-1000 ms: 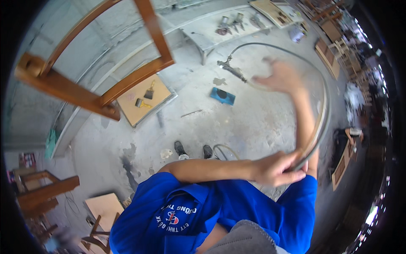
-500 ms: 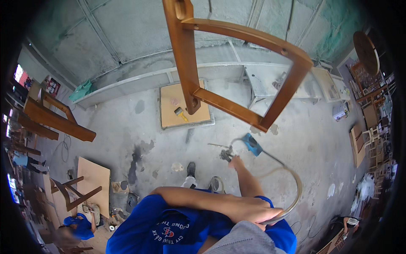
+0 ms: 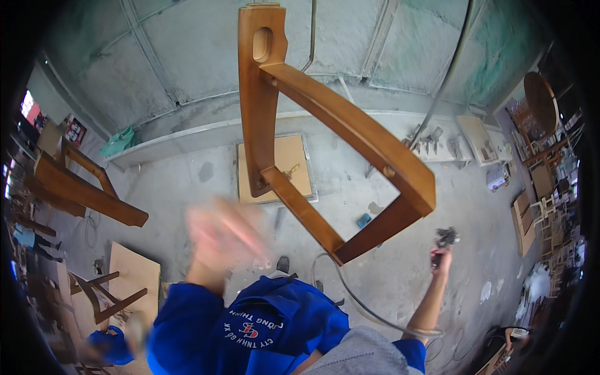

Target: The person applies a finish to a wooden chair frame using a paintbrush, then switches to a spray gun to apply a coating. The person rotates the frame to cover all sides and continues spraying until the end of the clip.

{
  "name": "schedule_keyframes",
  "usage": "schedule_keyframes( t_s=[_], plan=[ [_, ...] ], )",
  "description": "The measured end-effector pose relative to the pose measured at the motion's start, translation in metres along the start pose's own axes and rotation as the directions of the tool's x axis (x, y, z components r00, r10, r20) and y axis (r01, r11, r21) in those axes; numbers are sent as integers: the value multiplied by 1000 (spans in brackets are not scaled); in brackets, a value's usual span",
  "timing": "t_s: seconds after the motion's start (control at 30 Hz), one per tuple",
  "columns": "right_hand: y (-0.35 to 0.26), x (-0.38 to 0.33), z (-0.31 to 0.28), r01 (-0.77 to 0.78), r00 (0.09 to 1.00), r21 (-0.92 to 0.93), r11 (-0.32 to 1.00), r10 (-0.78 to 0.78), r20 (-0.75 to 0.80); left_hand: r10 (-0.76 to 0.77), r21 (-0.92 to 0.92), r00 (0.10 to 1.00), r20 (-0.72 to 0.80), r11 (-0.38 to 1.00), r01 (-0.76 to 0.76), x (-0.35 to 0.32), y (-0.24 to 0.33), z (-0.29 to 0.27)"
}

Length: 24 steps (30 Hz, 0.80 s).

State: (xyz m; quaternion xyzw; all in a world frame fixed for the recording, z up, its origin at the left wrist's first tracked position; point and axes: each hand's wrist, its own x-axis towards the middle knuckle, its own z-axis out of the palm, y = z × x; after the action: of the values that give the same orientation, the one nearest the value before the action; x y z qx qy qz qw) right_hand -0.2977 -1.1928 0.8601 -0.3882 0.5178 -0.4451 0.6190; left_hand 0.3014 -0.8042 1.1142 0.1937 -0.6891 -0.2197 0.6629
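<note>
Chair frame (image 3: 325, 156): brown-stained wood, hanging at head height from a thin wire, apparently so that all faces can be reached.
Right hand (image 3: 440, 256): closed round a spray gun (image 3: 446, 238), held out to the side, below and right of the frame, nozzle up.
Hose (image 3: 369, 309): loops from the gun down past the blue sleeve, slack.
Left hand (image 3: 222, 234): raised, motion-blurred; open or closed cannot be told; holds nothing visible.
Floor (image 3: 187, 181): a board (image 3: 275, 167) lies beneath the frame, likely catching overspray.

The person wears a bright blue short-sleeved work shirt with small printed lettering, bare forearms, and grey trousers.
</note>
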Motion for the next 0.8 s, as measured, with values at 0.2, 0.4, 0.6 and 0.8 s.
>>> schedule_keyframes(
  t_s=[0.2, 0.4, 0.6, 0.8],
  plan=[
    [-232, -110, 151, 617, 726, -583, 528, -667, 164, -280, 56, 859, -429, 941, 335, 26, -27, -191],
    [-343, -206, 267, 807, 521, -489, 330, -787, 330, -483, 16, 788, -382, 849, 528, 25, -64, -183],
    [-428, -257, 337, 925, 340, -262, 275, -907, 247, -251, 74, 822, -511, 940, 332, 16, -93, -155],
    [-463, -246, 401, 926, 70, -378, -5, -980, 184, 57, 280, 709, -703, 939, 201, 47, -191, -137]
  ],
)
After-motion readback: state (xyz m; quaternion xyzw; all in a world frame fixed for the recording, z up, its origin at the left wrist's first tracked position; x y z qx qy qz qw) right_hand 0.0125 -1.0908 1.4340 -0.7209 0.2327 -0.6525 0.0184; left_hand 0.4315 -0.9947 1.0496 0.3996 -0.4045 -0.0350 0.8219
